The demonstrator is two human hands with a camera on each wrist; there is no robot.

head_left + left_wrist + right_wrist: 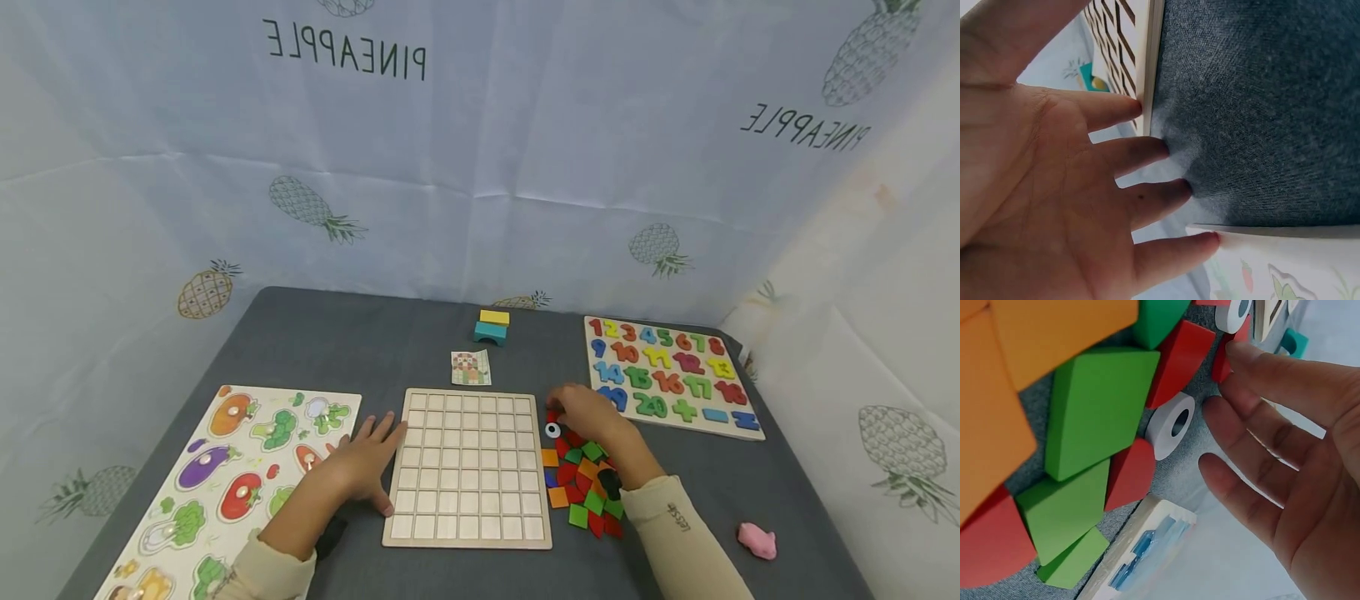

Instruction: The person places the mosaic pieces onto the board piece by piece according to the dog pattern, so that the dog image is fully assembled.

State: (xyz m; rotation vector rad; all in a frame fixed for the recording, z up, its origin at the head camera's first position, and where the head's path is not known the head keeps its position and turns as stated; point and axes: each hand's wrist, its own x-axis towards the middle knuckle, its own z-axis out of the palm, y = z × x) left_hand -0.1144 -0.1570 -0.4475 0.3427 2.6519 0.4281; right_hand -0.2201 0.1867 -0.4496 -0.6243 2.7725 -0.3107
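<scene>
My left hand is spread at the left edge of a wooden grid board. In the left wrist view its fingers are straight, one tip touching the board's rim. My right hand is over the far end of a pile of coloured wooden tiles, right of the board. Thumb and fingertips meet at a red tile in the right wrist view and pinch it. Close by lie a white ring-shaped piece, a green tile and an orange tile.
A vegetable puzzle board lies at the left, partly under the left forearm. A number puzzle board is at the back right. Behind the grid stand a picture card and teal and yellow blocks. A pink toy lies front right.
</scene>
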